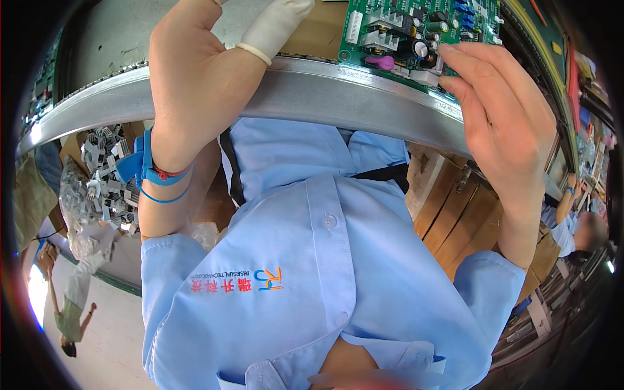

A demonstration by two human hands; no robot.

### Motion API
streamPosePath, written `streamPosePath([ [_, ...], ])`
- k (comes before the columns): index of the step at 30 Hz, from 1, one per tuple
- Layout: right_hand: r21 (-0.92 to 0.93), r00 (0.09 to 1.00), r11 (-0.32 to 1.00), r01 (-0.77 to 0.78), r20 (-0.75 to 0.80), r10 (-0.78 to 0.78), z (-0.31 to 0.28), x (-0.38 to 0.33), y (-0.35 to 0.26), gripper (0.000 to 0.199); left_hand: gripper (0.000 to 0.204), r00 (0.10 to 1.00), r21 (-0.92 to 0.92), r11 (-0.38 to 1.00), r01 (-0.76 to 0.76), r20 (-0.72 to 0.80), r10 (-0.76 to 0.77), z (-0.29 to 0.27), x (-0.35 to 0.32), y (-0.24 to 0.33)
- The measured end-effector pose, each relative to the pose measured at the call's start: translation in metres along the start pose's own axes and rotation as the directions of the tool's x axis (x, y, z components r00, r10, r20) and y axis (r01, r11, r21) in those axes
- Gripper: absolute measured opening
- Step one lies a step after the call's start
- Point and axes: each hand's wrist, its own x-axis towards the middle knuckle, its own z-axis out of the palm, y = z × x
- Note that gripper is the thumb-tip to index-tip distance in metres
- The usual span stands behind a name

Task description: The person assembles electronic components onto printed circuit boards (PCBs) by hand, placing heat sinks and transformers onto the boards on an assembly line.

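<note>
At the upper right, a green circuit board [353,55] carries capacitors, silver heat sinks [379,41], blue parts and a purple piece [380,62]. My right hand [507,110] is at the board's near right side. Its thumb and index finger close around a small silver-grey component [439,65] beside a white block [424,78]. My left hand [201,78] is at the upper left, apart from the board, with its thumb stretched out in a white finger cot [276,29]. Its other fingers run past the top edge; nothing held shows. A blue wrist strap [146,162] circles my left wrist.
A metal rail [299,88] runs along the near edge of the work line. Below it at left is a bag of grey metal parts [107,175]. Cardboard boxes [455,208] stand below at right. Other people are visible at the far left and far right.
</note>
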Motion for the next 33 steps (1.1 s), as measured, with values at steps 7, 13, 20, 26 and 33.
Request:
streamPosePath([
  [7,-0.035,0.997,0.998,0.042,-0.064,-0.045,0.005,-0.008,0.006,0.026,0.024,0.998,-0.010,0.998,0.059,-0.025,-0.059,-0.001,0.003,0.000],
  [13,-0.066,0.998,0.997,0.042,-0.043,-0.045,0.006,-0.008,-0.001,0.027,0.024,0.999,0.055,0.998,-0.028,0.021,0.027,-0.007,0.017,0.007],
  [20,-0.073,1.000,0.997,-0.009,-0.018,0.008,0.002,-0.009,-0.003,0.029,0.023,0.998,0.080,0.996,-0.047,0.035,0.044,-0.007,0.015,0.007],
  [26,-0.067,0.999,0.997,0.043,0.013,-0.042,0.000,-0.007,0.003,0.031,0.023,0.999,-0.012,0.999,0.040,-0.020,-0.040,0.001,-0.004,0.003],
  [33,-0.127,0.993,0.985,0.115,0.053,-0.109,-0.003,-0.002,0.007,0.032,0.021,0.997,0.059,0.995,-0.079,0.028,0.077,-0.006,0.021,0.004],
])
